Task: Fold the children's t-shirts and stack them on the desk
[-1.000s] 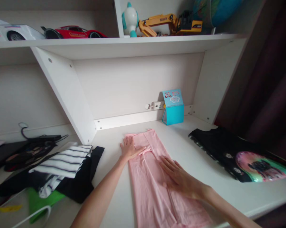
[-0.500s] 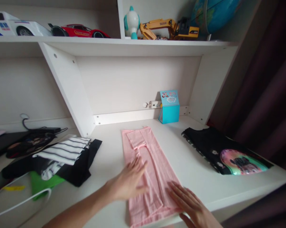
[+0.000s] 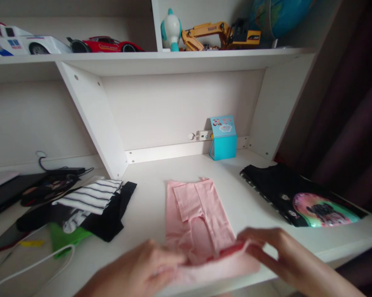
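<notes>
A pink shirt [image 3: 201,206] lies lengthwise on the white desk, its sides folded in and a short sleeve flat on top. Its near end is lifted and bent upward, and a strip of red shows inside the hem. My right hand [image 3: 274,249] pinches the right corner of that hem between thumb and fingers. At the left corner, my left hand [image 3: 151,264] is closed on the same hem, blurred by motion. To the right of the shirt rests a folded black shirt [image 3: 284,194] with a colourful round print.
Left of the pink shirt is a pile of striped cloth [image 3: 90,196], black cloth [image 3: 111,222] and green cloth [image 3: 68,237], beside a white hanger [image 3: 34,264]. A blue desk calendar [image 3: 224,142] stands at the back. Toys, including a yellow excavator [image 3: 223,35], line the shelf above.
Both hands went from lying flat on the pink shirt to gripping its near hem. That end has come up off the desk, and the shirt's far edge sits closer to me.
</notes>
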A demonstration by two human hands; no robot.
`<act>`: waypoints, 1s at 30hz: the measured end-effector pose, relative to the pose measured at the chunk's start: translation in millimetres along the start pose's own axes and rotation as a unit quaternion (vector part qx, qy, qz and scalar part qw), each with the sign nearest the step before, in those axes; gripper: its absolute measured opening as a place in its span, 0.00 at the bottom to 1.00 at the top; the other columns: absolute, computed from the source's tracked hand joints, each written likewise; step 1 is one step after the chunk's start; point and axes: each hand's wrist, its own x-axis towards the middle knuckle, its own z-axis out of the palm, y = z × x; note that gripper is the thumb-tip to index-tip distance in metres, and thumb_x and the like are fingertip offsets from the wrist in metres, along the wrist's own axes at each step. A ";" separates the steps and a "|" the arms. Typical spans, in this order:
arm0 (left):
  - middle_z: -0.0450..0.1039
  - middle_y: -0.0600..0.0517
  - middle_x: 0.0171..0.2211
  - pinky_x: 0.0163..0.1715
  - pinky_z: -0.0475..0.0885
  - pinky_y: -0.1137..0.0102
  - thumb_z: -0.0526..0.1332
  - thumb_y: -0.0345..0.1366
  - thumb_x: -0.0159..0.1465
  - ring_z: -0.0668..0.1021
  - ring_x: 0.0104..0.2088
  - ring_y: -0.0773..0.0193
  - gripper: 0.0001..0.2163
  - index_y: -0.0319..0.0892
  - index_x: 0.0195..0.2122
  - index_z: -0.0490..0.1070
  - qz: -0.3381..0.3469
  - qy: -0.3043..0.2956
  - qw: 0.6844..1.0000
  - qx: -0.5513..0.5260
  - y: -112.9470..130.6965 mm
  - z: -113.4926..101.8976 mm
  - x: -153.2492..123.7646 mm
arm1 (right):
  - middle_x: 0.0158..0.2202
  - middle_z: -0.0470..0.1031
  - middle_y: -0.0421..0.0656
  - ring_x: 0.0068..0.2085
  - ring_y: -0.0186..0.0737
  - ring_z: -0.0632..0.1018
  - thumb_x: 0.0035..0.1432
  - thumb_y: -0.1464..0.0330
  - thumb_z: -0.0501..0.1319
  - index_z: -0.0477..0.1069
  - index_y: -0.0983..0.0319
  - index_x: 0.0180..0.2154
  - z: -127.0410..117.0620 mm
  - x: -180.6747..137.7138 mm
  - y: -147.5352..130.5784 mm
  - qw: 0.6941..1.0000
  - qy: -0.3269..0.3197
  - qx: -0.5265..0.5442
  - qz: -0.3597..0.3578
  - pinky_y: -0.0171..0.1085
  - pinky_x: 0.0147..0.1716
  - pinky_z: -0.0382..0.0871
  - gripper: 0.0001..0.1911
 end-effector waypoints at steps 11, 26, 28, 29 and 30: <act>0.57 0.59 0.16 0.19 0.55 0.76 0.61 0.39 0.43 0.63 0.20 0.70 0.09 0.39 0.21 0.64 -0.229 0.018 0.956 -0.185 -174.1 -11.3 169.2 | 0.27 0.71 0.39 0.26 0.29 0.72 0.58 0.66 0.57 0.69 0.67 0.32 41.9 171.9 140.4 0.960 -0.085 -0.023 0.265 0.31 0.25 0.68 0.09; 0.66 0.56 0.25 0.26 0.59 0.76 0.61 0.30 0.45 0.69 0.28 0.66 0.10 0.40 0.30 0.68 -0.273 0.077 0.959 -0.013 -210.7 9.2 166.4 | 0.44 0.69 0.44 0.41 0.38 0.73 0.60 0.64 0.56 0.66 0.65 0.45 63.2 185.1 153.9 0.954 -0.052 -0.095 0.281 0.42 0.39 0.69 0.14; 0.67 0.55 0.27 0.26 0.60 0.76 0.61 0.30 0.46 0.70 0.29 0.66 0.13 0.39 0.35 0.68 -0.275 0.085 0.958 0.000 -206.6 12.1 166.1 | 0.42 0.70 0.43 0.39 0.37 0.73 0.60 0.63 0.56 0.66 0.65 0.44 64.9 180.6 152.0 0.951 -0.046 -0.094 0.290 0.40 0.37 0.70 0.14; 0.68 0.55 0.26 0.26 0.60 0.75 0.61 0.30 0.46 0.70 0.29 0.65 0.13 0.39 0.34 0.69 -0.271 0.082 0.959 0.004 -203.8 10.9 166.1 | 0.40 0.70 0.42 0.37 0.36 0.74 0.59 0.63 0.57 0.67 0.65 0.42 63.1 178.6 150.2 0.952 -0.044 -0.092 0.290 0.39 0.35 0.70 0.13; 0.68 0.55 0.25 0.26 0.61 0.75 0.61 0.30 0.46 0.70 0.28 0.65 0.11 0.38 0.32 0.70 -0.262 0.076 0.962 0.006 -200.2 7.4 166.3 | 0.37 0.71 0.41 0.34 0.35 0.74 0.58 0.63 0.58 0.68 0.66 0.39 59.2 177.0 147.5 0.953 -0.040 -0.090 0.286 0.37 0.33 0.69 0.12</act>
